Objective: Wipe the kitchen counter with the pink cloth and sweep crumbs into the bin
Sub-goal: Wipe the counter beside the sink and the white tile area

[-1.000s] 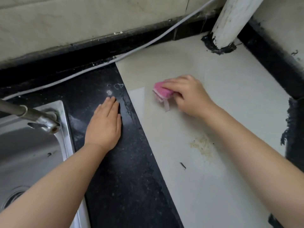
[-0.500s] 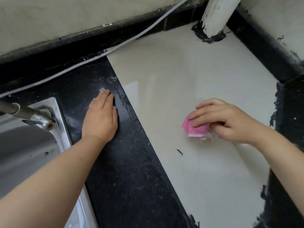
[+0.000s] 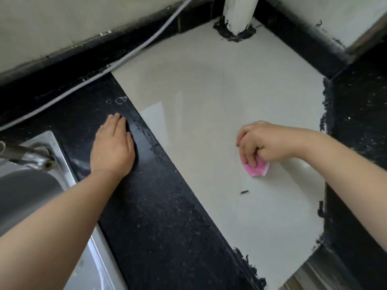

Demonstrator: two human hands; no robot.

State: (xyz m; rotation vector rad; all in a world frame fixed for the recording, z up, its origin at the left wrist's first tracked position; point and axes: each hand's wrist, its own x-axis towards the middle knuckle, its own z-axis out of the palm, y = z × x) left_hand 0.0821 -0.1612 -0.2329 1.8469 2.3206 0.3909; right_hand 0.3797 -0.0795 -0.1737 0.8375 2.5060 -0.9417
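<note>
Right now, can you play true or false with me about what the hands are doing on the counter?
1. The right hand grips the pink cloth. True.
2. The left hand holds the tap. False: it rests flat on the black counter strip, beside the sink.
3. The pink cloth lies on the pale tile. True.
4. A small dark crumb sits inside the sink. False: it lies on the pale tile, just in front of the cloth.
5. A grey cable runs along the back wall. True.
6. The white pipe lies flat on the counter. False: it stands upright in the far corner.
</note>
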